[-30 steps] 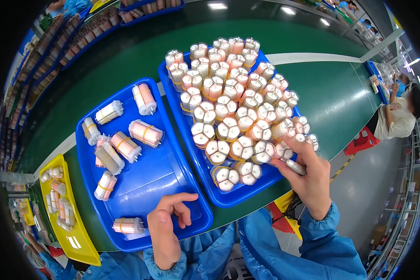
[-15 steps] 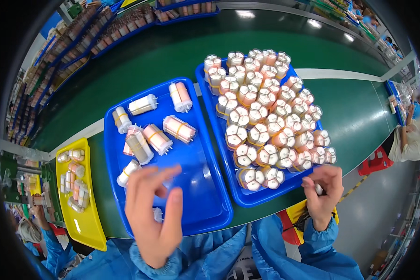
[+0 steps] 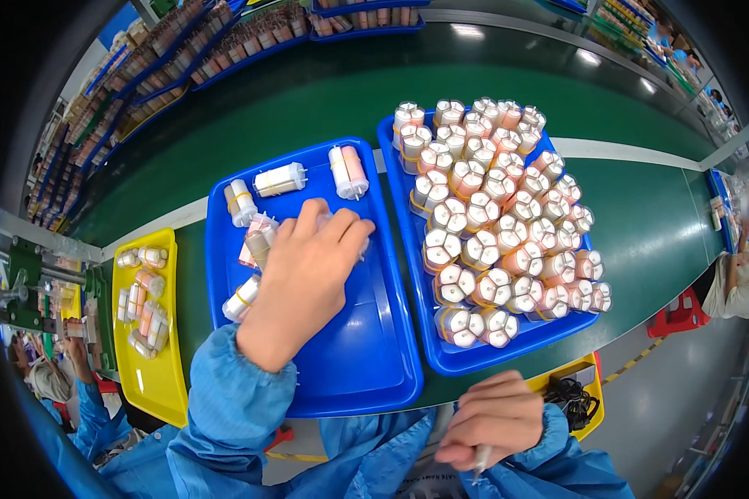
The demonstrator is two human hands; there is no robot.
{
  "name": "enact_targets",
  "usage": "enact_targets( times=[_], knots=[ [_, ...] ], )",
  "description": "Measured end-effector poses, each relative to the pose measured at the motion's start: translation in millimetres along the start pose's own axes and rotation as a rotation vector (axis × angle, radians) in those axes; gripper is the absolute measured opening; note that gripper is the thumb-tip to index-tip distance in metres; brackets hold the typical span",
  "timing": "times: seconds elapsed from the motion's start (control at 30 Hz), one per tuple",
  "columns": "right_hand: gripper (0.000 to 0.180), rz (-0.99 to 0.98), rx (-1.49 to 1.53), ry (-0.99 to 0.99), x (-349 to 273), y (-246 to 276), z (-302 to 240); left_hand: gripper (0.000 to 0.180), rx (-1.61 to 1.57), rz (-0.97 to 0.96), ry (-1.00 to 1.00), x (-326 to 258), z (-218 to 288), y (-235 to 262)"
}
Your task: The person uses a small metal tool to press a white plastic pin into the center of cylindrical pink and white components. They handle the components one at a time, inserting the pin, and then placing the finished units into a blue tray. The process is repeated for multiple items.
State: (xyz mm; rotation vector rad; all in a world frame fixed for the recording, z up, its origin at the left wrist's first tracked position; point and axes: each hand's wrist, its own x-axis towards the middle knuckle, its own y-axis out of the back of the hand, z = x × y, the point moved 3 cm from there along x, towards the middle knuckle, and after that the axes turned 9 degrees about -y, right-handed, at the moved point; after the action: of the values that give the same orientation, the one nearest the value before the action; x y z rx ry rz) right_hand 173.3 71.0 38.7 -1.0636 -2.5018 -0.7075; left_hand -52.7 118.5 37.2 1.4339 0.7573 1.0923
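My left hand reaches into the left blue tray. Its fingers are bent down around a banded cylinder bundle, which they mostly hide. Around it lie more bundles of white and pink cylinders with yellow bands and metal pins, such as a white bundle and a pink-and-white bundle. Below the right blue tray, in front of my body, my right hand is closed on a slim whitish pen-like tool. Many bundles stand on end, packed close, in that right tray.
A yellow tray with several bundles stands at the left on the green table. Racked blue trays of cylinders line the far left. A yellow bin with black cables sits below the table edge. Co-workers are at both sides.
My left hand has moved up and forward, its fingers closing over a bundle in the left tray. My right hand has dropped down and left, toward my body. The whole view has shifted slightly.
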Motion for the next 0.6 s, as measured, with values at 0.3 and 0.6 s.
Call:
enact_targets(
  times=[0.3, 0.6],
  knots=[
    [0.025, -0.024, 0.152, -0.244, 23, -31, 7, 0.035, -1.349, 0.490, 0.531, -37, 27, 28],
    [0.026, 0.018, 0.223, -0.527, 37, -70, 28, 0.052, -1.712, 0.801, 0.743, -46, 34, 5]
  ],
)
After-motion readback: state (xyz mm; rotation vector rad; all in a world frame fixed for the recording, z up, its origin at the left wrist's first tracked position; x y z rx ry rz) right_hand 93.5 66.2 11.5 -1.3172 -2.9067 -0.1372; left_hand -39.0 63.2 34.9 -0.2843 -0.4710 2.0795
